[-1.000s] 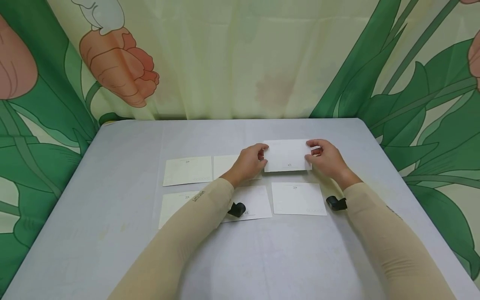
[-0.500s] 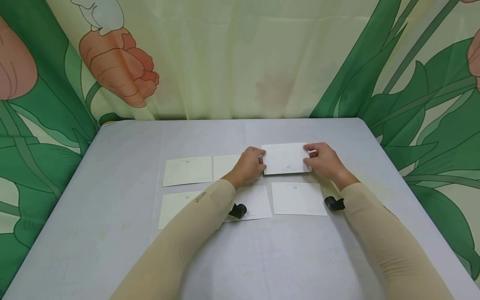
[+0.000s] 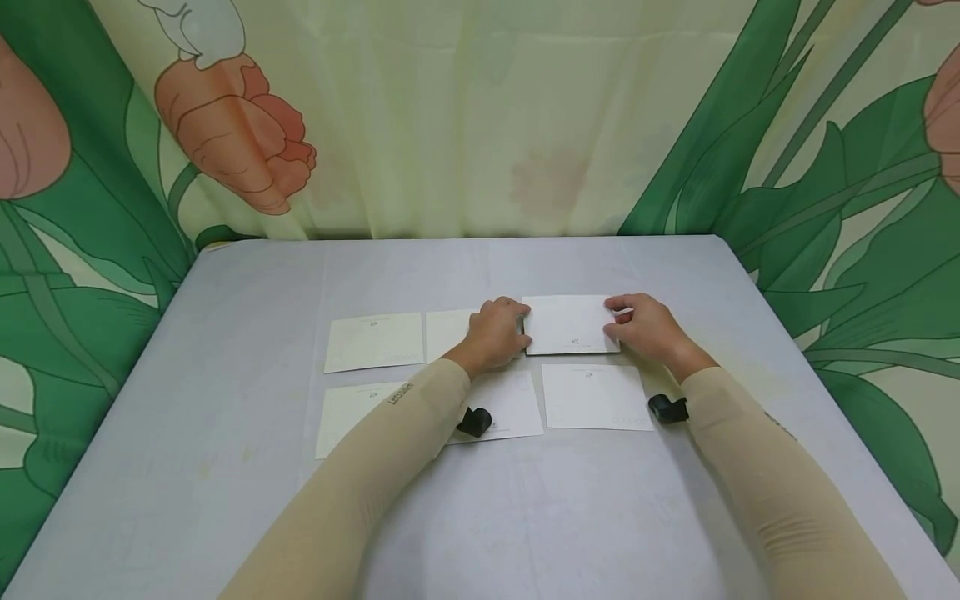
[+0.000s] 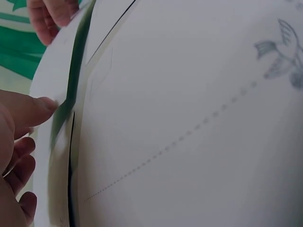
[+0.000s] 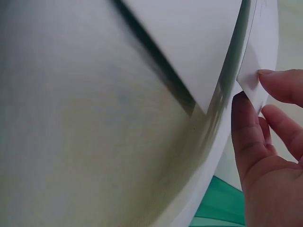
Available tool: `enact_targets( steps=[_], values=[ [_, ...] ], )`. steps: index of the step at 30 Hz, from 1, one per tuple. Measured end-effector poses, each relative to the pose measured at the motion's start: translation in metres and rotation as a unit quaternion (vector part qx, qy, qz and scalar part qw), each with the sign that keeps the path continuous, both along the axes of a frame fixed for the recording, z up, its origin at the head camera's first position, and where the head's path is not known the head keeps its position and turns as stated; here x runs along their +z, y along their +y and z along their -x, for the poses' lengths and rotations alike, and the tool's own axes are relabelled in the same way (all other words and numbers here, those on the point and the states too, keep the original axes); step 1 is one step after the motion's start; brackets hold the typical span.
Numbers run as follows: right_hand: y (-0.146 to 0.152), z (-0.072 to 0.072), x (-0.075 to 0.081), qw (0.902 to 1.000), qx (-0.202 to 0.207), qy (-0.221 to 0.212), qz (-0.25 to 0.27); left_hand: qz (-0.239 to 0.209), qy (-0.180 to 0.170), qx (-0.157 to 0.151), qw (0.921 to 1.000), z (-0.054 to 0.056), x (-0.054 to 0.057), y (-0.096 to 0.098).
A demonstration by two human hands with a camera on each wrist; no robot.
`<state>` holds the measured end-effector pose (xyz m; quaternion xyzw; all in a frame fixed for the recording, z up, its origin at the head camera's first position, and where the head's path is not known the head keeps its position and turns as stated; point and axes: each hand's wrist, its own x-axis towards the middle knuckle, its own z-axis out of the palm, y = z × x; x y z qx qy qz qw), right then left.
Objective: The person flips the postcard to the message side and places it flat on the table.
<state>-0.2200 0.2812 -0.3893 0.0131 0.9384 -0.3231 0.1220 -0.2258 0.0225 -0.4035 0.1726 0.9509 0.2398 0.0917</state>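
Note:
Both hands hold a white postcard [image 3: 568, 325] with small print, low over the table at the right end of the back row. My left hand [image 3: 495, 335] has thumb and fingers at its left edge. At the right edge, my right hand [image 3: 654, 329] pinches it; the right wrist view shows the thumb [image 5: 284, 85] on top and fingers underneath. Nearer the body lies another postcard [image 3: 597, 397]. A postcard in the middle of the back row [image 3: 447, 332] is partly hidden by the left hand. The left wrist view shows a postcard [image 4: 165, 94] with a dotted line and a bird drawing.
A postcard [image 3: 373, 342] lies at the back left. In the front row, a left postcard [image 3: 348, 417] and a middle postcard [image 3: 510, 400] are partly covered by the left forearm. The white-covered table [image 3: 247, 333] ends at a printed curtain [image 3: 450, 125].
Both hands have brought the held postcard slightly toward the body and down to near the table, level with the back row. The other postcards have stayed in place.

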Motion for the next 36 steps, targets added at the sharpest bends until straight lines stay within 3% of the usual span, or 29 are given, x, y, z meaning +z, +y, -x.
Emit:
enact_targets(
  steps=[9,36],
  values=[
    [-0.0014,-0.0004,-0.0026,0.9997,0.008,0.0,-0.025,0.032,-0.003,-0.004,0.9995,-0.0024,0.0015,0.0012],
    [-0.0087,0.001,-0.0045,0.9982,0.027,-0.008,-0.054,0.038,-0.014,0.005,0.9992,-0.004,-0.0007,0.0002]
  ],
)
